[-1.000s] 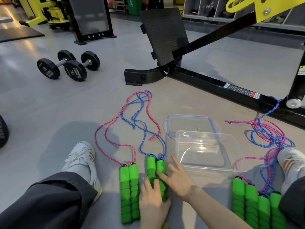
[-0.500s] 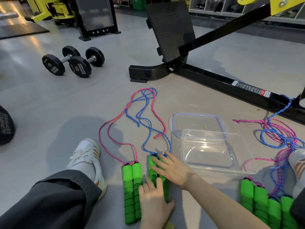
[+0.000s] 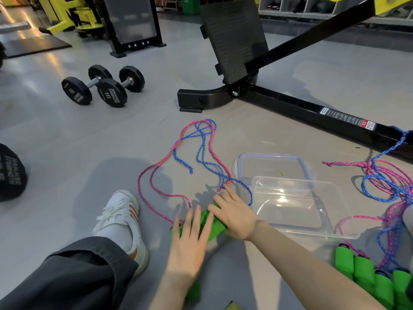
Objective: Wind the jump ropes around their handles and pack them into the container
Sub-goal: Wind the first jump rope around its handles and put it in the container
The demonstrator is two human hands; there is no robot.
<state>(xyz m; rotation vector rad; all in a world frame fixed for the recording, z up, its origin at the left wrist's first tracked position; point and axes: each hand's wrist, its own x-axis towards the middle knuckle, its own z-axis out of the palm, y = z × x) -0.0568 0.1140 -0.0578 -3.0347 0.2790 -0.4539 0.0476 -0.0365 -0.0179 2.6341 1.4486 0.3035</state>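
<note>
Several green foam handles [image 3: 211, 222] lie bunched on the floor in front of me, mostly covered by my hands. My left hand [image 3: 190, 242] rests flat on them with its fingers spread. My right hand [image 3: 234, 214] curls over their far ends, index finger stretched toward the cords. A pink rope [image 3: 154, 175] and a blue rope [image 3: 202, 153] run loose from these handles across the floor. The clear plastic container [image 3: 324, 220] stands open just right of my right hand, its lid [image 3: 241, 166] lying behind it.
A second set of green handles [image 3: 368, 276] lies at the lower right, with tangled pink and blue ropes [image 3: 388, 182] beyond. A black machine frame [image 3: 290, 104] crosses behind the container. Two dumbbells [image 3: 105, 86] sit far left. My leg and white shoe [image 3: 120, 215] are left.
Both hands have slid forward over the green handles, which are now pushed together and tilted to the right. The camera has tipped lower and closer.
</note>
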